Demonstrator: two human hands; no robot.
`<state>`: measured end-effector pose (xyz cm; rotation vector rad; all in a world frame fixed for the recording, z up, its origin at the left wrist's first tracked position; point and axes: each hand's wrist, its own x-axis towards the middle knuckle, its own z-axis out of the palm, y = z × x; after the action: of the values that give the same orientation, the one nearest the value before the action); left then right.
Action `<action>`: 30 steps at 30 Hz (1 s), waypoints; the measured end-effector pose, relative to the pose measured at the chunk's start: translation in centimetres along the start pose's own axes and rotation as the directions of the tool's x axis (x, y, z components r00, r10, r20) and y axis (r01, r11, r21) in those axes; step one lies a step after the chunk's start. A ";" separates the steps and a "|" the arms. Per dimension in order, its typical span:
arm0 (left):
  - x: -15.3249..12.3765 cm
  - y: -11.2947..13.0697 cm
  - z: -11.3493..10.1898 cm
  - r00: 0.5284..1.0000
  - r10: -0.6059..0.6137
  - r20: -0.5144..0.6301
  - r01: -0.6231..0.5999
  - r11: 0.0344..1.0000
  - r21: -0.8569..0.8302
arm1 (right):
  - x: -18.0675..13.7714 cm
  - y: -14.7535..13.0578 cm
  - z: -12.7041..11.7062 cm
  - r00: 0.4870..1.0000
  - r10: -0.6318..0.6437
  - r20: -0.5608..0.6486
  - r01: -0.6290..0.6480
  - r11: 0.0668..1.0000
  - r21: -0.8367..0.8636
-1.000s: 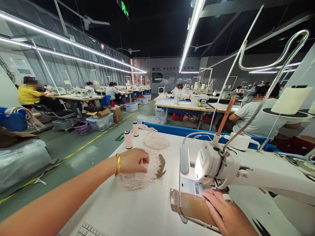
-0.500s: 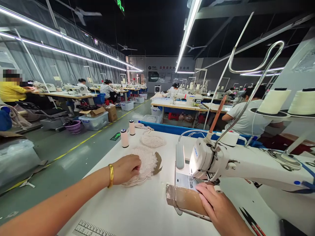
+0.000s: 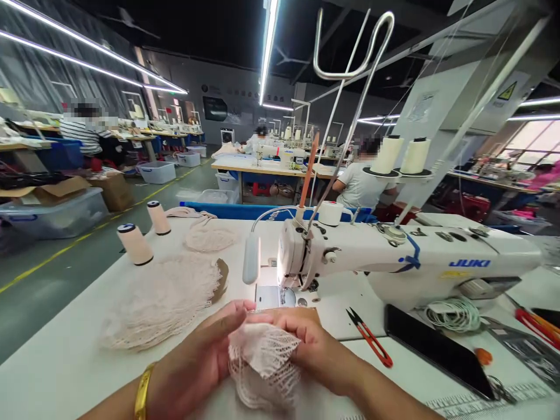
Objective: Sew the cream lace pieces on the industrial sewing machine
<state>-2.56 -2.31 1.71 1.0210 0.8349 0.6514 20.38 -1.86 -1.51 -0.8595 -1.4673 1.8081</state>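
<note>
My left hand (image 3: 205,350) and my right hand (image 3: 312,350) meet in front of the sewing machine (image 3: 297,262). Between them they grip a piece of pale pink lace (image 3: 265,359), whose scalloped mesh edge hangs toward me. Its gathered upper edge lies under my fingers, partly hidden. Behind the lace, a brown cardboard piece (image 3: 312,315) shows at the needle plate (image 3: 275,296). To the left lies a stack of pale lace pieces (image 3: 166,303), with a smaller lace bundle (image 3: 210,239) beyond it.
Two pink thread cones (image 3: 135,245) stand at the table's left edge. Right of my hands lie red-handled thread snips (image 3: 371,341), a black phone (image 3: 437,350) and a coiled cable (image 3: 452,315). A lamp (image 3: 251,259) hangs beside the machine head. Co-workers sit at machines farther back.
My left hand has come from the lace stack to the front of the machine, and both hands now grip a lace piece. The view has turned right.
</note>
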 end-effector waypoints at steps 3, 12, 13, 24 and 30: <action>0.9 -0.8 -0.6 0.987 -0.089 0.133 0.088 0.996 0.014 | 0.2 0.7 -1.4 0.977 0.211 0.040 -0.214 0.974 0.072; 4.3 0.3 2.4 0.986 -0.098 0.135 0.025 0.885 0.464 | -0.1 -0.5 -1.4 0.963 -0.004 -0.268 -0.112 0.902 -0.417; 4.7 0.3 2.7 0.993 -0.024 0.115 -0.045 0.825 0.564 | -0.1 -0.4 -1.4 0.960 -0.013 -0.278 -0.112 0.898 -0.427; 5.2 0.8 0.7 0.984 -0.096 0.148 0.032 0.924 0.381 | -0.4 0.2 -3.0 0.993 0.059 -0.100 -0.066 0.996 -0.068; 6.0 -1.0 0.1 0.974 0.223 0.029 -0.169 0.643 0.747 | -0.3 0.3 -2.6 0.956 -0.060 -0.286 -0.058 0.920 -0.387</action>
<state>0.81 2.01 -0.88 1.8814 1.0949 0.5199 22.63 -0.68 -2.21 -1.2640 -1.6511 1.3258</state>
